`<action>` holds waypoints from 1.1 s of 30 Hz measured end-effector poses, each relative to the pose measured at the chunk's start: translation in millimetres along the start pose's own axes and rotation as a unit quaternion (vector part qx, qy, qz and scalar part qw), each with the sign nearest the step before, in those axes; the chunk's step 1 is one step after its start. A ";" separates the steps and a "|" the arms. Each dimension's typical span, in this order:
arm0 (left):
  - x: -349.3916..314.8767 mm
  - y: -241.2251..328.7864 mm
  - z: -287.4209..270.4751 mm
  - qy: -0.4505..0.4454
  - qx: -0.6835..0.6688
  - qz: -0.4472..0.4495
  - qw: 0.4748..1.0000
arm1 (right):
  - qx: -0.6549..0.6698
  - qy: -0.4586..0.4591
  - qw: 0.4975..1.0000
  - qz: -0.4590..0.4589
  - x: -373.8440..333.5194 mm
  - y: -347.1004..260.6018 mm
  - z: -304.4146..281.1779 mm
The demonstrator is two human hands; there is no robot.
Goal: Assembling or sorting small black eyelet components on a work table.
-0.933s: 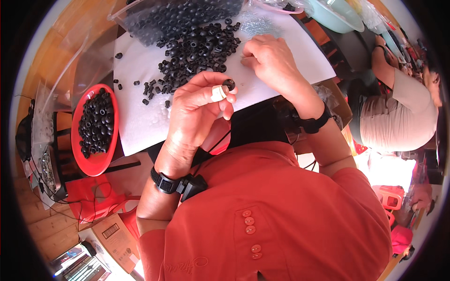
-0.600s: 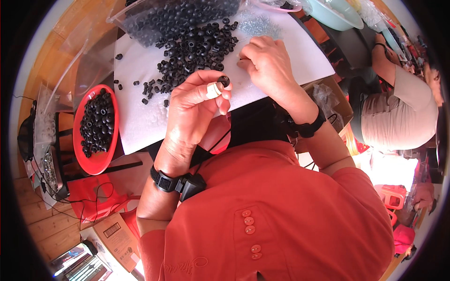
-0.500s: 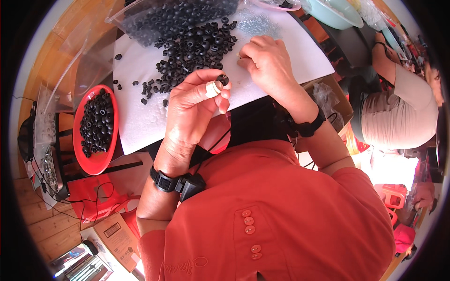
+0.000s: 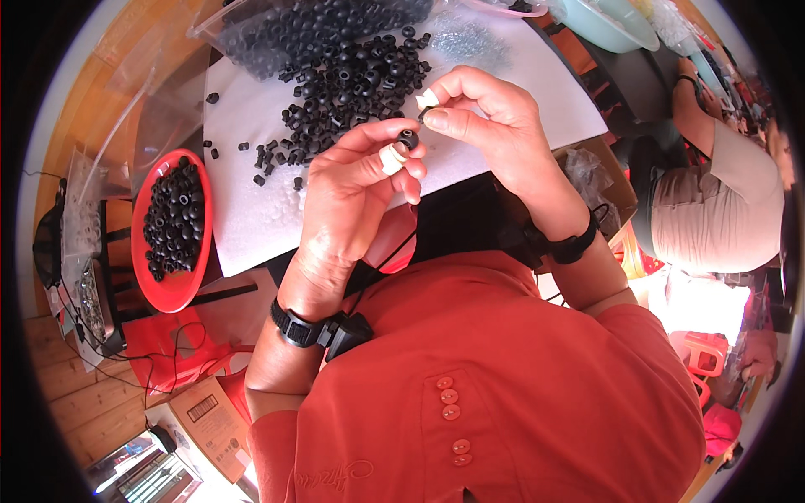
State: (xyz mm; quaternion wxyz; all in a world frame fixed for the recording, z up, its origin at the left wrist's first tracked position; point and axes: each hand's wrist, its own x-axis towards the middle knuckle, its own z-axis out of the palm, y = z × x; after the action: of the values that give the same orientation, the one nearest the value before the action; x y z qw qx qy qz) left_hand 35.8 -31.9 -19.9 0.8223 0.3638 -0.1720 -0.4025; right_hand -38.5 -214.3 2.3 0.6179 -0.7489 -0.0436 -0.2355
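My left hand (image 4: pixel 348 180) pinches a small black hollow knob (image 4: pixel 407 139) with its opening turned up, above the front part of the white table board (image 4: pixel 503 138). A pale wrap (image 4: pixel 392 159) covers the thumb. Close by on the right, my right hand (image 4: pixel 495 117) has thumb and index finger pressed together, with another pale cover (image 4: pixel 428 99) on the index fingertip. Something small and dark (image 4: pixel 423 112) shows between those fingertips, too tiny to name. Behind both hands lies a heap of loose black knobs and short black plugs (image 4: pixel 360 88).
A clear plastic bin (image 4: pixel 243 63) of black pieces tips onto the board. Beside it lies a pile of tiny silvery pieces (image 4: pixel 470 46). A red basin (image 4: pixel 138 243) of black parts stands left, a pale green basin (image 4: pixel 616 29) far right. Another person (image 4: pixel 704 201) sits at right.
My right hand has lifted off the board near the silvery pile and come left and nearer, its fingertips now beside the knob. The left hand has shifted slightly right, still holding the knob.
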 end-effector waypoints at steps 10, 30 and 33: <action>-0.1 -0.7 -1.6 0.008 -0.023 0.000 1.000 | 0.043 -0.076 0.996 -0.026 -0.7 -3.2 9.3; -3.4 -2.1 9.0 0.040 0.027 0.005 0.999 | -0.048 -0.014 0.992 -0.113 -8.7 1.1 21.0; -3.5 -2.9 10.2 0.049 0.021 0.009 0.999 | 0.033 -0.031 0.997 -0.066 -12.0 4.3 21.7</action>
State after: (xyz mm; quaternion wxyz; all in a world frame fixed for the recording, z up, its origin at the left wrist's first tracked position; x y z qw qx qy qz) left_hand 26.2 -35.0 -15.1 0.8253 0.3991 -0.1431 -0.3731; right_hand -41.1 -192.0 -9.2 0.6239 -0.7302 -0.1200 -0.2515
